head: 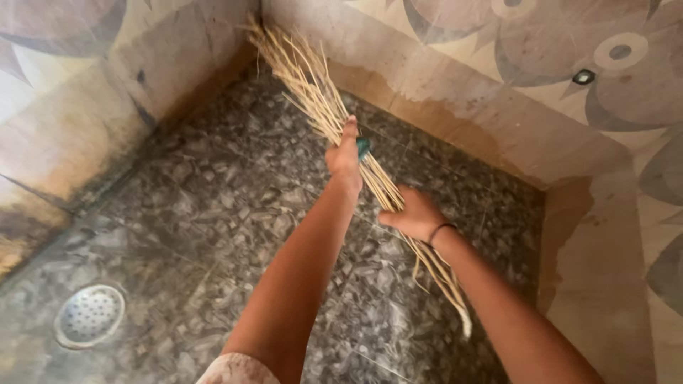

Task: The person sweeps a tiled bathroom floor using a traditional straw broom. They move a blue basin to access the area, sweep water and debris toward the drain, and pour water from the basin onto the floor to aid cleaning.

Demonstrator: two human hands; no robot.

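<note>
Fingers of both hands are wrapped tight around a bundle broom of thin straw-coloured sticks (320,99), which slants across the middle of the view with its splayed tips pressed toward the far corner where the two walls meet. Taking that broom as the landmark: beneath it spreads the dark, mottled stone-chip floor (213,199), glossy and seemingly wet; behind its tips rise the patterned wall tiles (498,85), stained brown along their lowest band. Well away from the broom, at the near left of the floor, sits a round perforated metal drain cover (90,314). The left hand (346,153) grips the broom higher up, at a green binding (363,148); the right hand (414,213), with a thin dark band (440,230) at the wrist, clasps it lower down, toward the butt end trailing right. Judging by the grime along the wall bases, the scrubbing looks only partly done; the corner is being worked now.
</note>
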